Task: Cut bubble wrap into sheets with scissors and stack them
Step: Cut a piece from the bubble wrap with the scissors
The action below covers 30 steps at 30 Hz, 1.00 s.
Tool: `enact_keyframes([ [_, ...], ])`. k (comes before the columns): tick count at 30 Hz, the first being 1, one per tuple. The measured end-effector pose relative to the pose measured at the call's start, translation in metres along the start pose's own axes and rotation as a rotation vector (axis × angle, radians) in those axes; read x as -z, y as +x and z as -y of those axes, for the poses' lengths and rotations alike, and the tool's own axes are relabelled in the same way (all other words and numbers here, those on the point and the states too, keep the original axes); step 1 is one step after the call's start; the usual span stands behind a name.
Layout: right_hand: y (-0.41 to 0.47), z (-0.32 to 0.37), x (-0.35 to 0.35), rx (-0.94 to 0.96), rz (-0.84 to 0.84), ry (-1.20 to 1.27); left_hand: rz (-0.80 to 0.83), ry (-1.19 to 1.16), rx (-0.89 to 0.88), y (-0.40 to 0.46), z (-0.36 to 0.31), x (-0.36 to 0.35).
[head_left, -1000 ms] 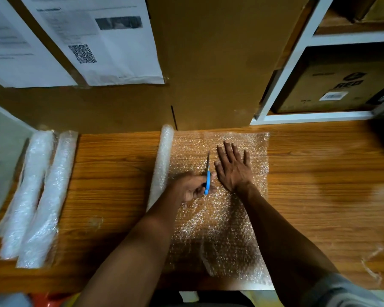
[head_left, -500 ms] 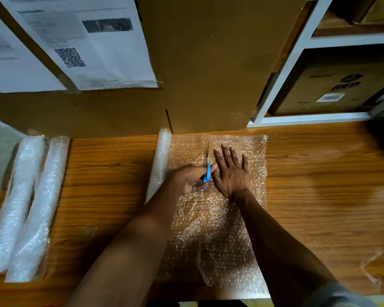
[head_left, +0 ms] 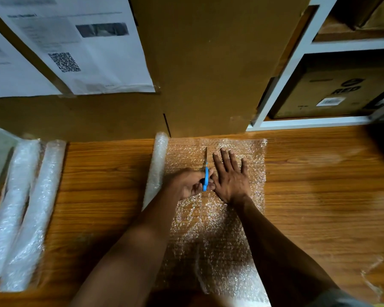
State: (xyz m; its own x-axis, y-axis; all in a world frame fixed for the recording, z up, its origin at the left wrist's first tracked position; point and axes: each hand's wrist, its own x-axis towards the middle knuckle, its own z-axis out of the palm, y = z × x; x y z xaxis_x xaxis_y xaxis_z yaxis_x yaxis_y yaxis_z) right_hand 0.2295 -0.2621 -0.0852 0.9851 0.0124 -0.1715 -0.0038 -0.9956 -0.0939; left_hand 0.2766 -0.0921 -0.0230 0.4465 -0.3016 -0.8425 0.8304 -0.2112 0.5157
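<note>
1. One view only, head-worn, so nothing is shared with a second camera.
2. It looks forward and steeply down onto the brown wood-grain tabletop (head_left: 319,196), from the person's side of it.
3. Wide-angle: the white shelf frame (head_left: 282,69) leans and the edges bow.
4. Close in; both forearms enter from the bottom edge, with the left hand (head_left: 187,182) and right hand (head_left: 231,178) near frame centre.
5. The upper half faces the tall brown cardboard panel (head_left: 208,63) standing at the table's far edge.
6. The left margin reaches two white rolled bubble-wrap tubes (head_left: 29,209).
</note>
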Motion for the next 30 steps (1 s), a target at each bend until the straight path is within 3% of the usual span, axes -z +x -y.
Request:
enact_keyframes([
  [11,0.000,0.001,0.001,0.006,-0.006,0.013,0.063,0.071,-0.013,0.010,-0.017,0.012],
  [20,0.001,0.001,0.000,0.006,-0.010,0.030,-0.008,0.021,-0.097,0.012,-0.021,0.009],
  [30,0.001,-0.001,-0.003,0.007,-0.026,0.029,-0.009,0.008,-0.049,0.014,-0.027,0.012],
])
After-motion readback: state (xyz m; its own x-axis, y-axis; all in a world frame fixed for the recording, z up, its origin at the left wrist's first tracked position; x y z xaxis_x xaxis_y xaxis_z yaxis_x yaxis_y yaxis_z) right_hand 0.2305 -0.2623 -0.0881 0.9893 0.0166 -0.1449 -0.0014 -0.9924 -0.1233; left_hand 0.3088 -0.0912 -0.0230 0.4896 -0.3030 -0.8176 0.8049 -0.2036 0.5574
